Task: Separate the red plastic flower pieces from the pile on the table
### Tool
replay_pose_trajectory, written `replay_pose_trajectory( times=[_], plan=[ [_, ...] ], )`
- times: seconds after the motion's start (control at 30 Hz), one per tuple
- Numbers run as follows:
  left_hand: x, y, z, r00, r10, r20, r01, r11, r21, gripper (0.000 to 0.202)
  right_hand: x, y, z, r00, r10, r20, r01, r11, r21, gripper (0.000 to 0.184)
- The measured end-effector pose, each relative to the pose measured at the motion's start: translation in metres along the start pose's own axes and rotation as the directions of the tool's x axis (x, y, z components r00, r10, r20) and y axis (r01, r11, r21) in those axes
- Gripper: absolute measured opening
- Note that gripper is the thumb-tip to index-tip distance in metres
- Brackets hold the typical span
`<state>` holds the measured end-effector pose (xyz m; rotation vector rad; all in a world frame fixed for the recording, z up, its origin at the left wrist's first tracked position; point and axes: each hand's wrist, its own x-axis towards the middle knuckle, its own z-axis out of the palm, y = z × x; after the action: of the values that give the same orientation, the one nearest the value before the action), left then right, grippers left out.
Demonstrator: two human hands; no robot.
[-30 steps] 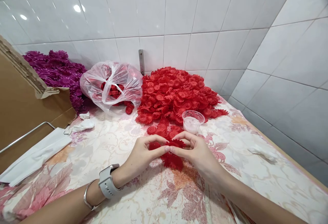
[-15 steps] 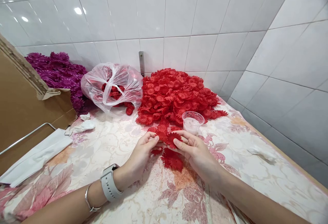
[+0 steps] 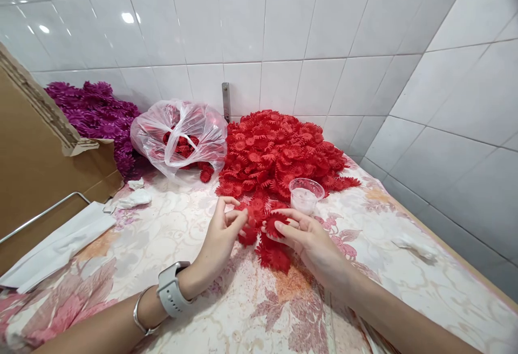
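- Beneath the broad mound of red, fringe-petalled flowers (image 3: 279, 151): table covered with cream, floral-printed cloth (image 3: 226, 311). Its edge slants past the mound's right side; the best room for arm movement appears to be front-right of the mound.
- Well left of the mound: brown cardboard box (image 3: 32, 138). Its raised edge limits travel on that side.
- Against the mound's left side: translucent plastic bag (image 3: 178, 138) with dark red pieces inside.
- In front of the mound: left hand (image 3: 220, 230), fingers curled beside loose red flowers; whether it grips one cannot be told. Right hand (image 3: 309, 235), thumb and fingertips pinched together on one flower.
- At the mound's front right: clear, round plastic cup (image 3: 306, 197), near the right fingers; avoid knocking it.
- In front of the mound: held red flower (image 3: 273, 223). Probably light, soft and flexible; grip the centre, as fringe tips may bend.
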<state>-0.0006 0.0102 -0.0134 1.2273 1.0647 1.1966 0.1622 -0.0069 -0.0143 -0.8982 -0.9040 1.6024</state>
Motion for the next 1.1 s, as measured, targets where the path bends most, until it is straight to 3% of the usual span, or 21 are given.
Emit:
replay_pose_trajectory(
  times=[0.17, 0.27, 0.37, 0.47, 0.7, 0.9, 1.1],
  plan=[
    [0.003, -0.003, -0.003, 0.996, 0.076, -0.037, -0.069, 0.983, 0.171, 0.023, -0.001, 0.002, -0.001, 0.996, 0.033, -0.083, -0.044, 0.991, -0.130, 0.034],
    [0.002, 0.000, -0.002, 0.990, 0.109, 0.092, -0.129, 0.957, 0.258, 0.022, -0.005, 0.001, 0.002, 0.988, 0.027, -0.153, -0.059, 0.976, -0.211, 0.035],
    [-0.002, 0.002, 0.000, 0.964, 0.066, 0.256, -0.146, 0.941, 0.305, 0.021, -0.010, -0.002, 0.007, 0.985, 0.033, -0.167, -0.074, 0.966, -0.249, 0.031],
    [-0.004, 0.001, 0.001, 0.948, 0.047, 0.316, -0.146, 0.943, 0.298, 0.020, -0.012, -0.004, 0.010, 0.984, 0.047, -0.169, -0.087, 0.967, -0.241, 0.030],
    [-0.003, -0.002, 0.000, 0.955, 0.019, 0.296, -0.094, 0.966, 0.243, 0.015, -0.007, -0.004, 0.004, 0.991, 0.050, -0.128, -0.082, 0.964, -0.254, 0.034],
    [-0.002, 0.002, -0.001, 0.957, 0.027, 0.290, -0.106, 0.960, 0.259, 0.012, -0.003, -0.005, 0.003, 0.987, 0.148, 0.065, -0.130, 0.964, -0.232, 0.032],
    [-0.002, 0.003, 0.000, 0.976, 0.079, 0.202, -0.134, 0.953, 0.272, 0.015, -0.003, -0.005, 0.001, 0.992, 0.128, 0.014, -0.123, 0.976, -0.178, 0.028]
  ],
)
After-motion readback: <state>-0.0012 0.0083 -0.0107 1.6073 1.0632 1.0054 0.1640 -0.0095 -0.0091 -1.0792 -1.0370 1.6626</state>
